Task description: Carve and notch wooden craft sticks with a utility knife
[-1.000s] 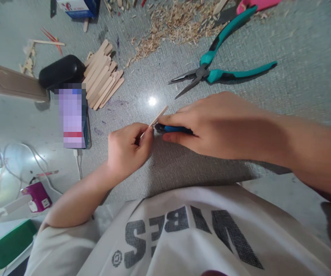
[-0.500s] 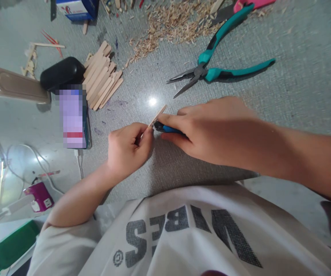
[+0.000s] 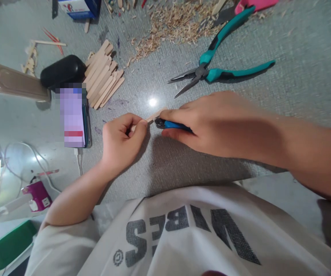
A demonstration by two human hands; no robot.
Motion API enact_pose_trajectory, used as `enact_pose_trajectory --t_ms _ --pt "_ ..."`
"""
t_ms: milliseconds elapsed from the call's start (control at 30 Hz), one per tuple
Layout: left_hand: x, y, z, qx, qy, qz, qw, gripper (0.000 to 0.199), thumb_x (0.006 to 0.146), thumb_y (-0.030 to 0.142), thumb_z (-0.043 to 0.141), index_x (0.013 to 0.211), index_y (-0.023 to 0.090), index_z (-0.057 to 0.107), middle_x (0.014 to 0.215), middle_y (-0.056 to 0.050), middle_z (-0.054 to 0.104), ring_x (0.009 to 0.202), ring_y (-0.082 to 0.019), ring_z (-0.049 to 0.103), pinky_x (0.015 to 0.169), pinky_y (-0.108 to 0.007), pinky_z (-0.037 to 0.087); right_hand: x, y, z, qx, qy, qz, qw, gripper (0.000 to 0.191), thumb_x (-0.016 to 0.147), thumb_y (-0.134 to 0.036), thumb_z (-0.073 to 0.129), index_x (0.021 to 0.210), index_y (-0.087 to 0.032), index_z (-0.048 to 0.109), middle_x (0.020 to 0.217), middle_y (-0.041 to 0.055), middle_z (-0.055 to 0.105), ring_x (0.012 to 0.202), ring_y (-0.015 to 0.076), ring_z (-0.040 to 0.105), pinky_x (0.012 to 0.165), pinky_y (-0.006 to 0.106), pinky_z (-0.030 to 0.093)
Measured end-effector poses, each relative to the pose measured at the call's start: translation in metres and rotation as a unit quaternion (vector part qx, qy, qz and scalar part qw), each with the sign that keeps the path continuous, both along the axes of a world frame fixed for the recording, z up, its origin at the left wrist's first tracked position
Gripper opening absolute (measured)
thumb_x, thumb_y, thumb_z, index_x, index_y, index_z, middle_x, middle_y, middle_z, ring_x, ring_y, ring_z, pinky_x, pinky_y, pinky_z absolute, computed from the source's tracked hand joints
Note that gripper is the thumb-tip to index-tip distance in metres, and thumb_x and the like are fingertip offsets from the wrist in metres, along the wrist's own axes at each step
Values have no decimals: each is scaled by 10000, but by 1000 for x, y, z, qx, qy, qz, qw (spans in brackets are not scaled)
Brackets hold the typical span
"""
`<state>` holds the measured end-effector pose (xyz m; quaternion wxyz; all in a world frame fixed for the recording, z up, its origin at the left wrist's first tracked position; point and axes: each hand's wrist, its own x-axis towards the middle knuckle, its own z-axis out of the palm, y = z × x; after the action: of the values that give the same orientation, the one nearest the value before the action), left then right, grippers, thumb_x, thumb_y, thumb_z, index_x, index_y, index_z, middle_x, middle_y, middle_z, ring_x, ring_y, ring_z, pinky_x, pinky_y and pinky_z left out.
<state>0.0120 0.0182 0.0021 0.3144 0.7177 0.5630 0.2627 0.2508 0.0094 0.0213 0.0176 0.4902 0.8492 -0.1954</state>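
Observation:
My left hand (image 3: 123, 140) pinches a thin wooden stick (image 3: 150, 118) between thumb and fingers, its far end reaching toward my right hand. Wrapped round a small blue-handled cutting tool (image 3: 173, 125), my right hand (image 3: 201, 120) holds the tool's dark jaws against or very near the stick; exact contact is hard to see. My right index finger is beside the stick's far end. Teal-handled pliers (image 3: 201, 72) lie spread above my right hand. A pile of flat wooden sticks (image 3: 103, 76) rests up and left of my hands.
A phone (image 3: 73, 119) with a cable lies left of my left hand, below a black case (image 3: 63, 71) and a tall cup (image 3: 15, 82). Wood chips (image 3: 171, 27) spread along the back beside a blue box (image 3: 80, 8). A purple adapter (image 3: 37, 196) sits lower left.
My left hand has moved slightly left and up. The stick has turned from a steep slant to a flatter angle, and my right index finger now covers its far end.

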Motion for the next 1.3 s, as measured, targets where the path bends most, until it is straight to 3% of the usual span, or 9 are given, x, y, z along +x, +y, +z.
enact_pose_trajectory --t_ms 467,733,933,1100,1300 --pt "1 -5 0 15 -11 -35 999 258 976 239 685 729 194 748 549 57 462 511 -93 432 540 -268 352 6 2 -7 -8 68 7 998 457 1168 -476 503 1486 -321 792 1015 82 890 849 297 763 691 383 306" --pt "0 -5 1 23 0 -42 999 291 985 248 698 698 200 709 547 55 481 502 -90 428 522 -273 330 0 4 4 -51 49 -28 997 457 1160 -462 531 1508 -320 791 1109 103 899 939 315 782 710 373 303" --pt "2 -2 1 -14 -31 6 999 277 938 239 704 666 191 706 559 41 500 520 -87 414 500 -264 274 -5 1 4 -36 -4 -11 999 507 1163 -469 465 1554 -290 734 1077 128 869 890 313 744 672 381 210" --pt "1 3 2 -33 -58 6 998 281 928 236 700 652 186 686 542 49 505 510 -76 398 495 -250 281 -9 -1 7 -40 -40 -20 998 557 1166 -523 436 1601 -287 691 1017 110 832 749 250 656 655 386 159" --pt "-1 7 5 -54 -71 -8 996 295 943 211 679 649 194 660 506 67 498 468 -69 394 500 -254 319 -11 -6 3 9 -31 -18 999 581 1173 -511 401 1590 -238 700 896 99 788 620 200 544 671 375 144"
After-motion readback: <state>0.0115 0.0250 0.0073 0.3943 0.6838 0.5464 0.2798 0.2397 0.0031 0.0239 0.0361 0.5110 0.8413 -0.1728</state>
